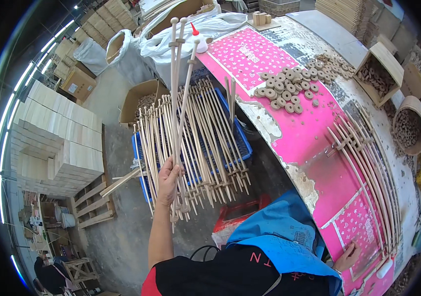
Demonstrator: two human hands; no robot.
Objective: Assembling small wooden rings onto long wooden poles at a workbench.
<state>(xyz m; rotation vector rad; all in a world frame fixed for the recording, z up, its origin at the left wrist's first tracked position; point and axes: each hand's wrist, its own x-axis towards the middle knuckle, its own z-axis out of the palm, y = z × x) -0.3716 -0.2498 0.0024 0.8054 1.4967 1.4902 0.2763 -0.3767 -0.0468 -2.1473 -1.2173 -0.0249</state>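
Note:
My left hand (169, 180) is closed around a few long, thin wooden rods (176, 98), held upright over a blue crate. Round knobs cap their upper ends, and small wooden rings sit just below the knobs. My right hand (348, 256) rests low over the pink tabletop (302, 143) with its fingers loosely extended and nothing visible in them. Beside it lies a row of similar rods (368, 182) with rings on them. The blue crate (246, 143) is loaded with many more knobbed rods (205, 128), laid side by side.
Loose wooden rings (289, 89) are heaped on the table, near a white glue bottle (200, 44) with a red tip. A wooden box (381, 74) and a round tub (410, 126) hold small parts at the right. Stacked boards (57, 133) stand on a pallet (94, 200) at left.

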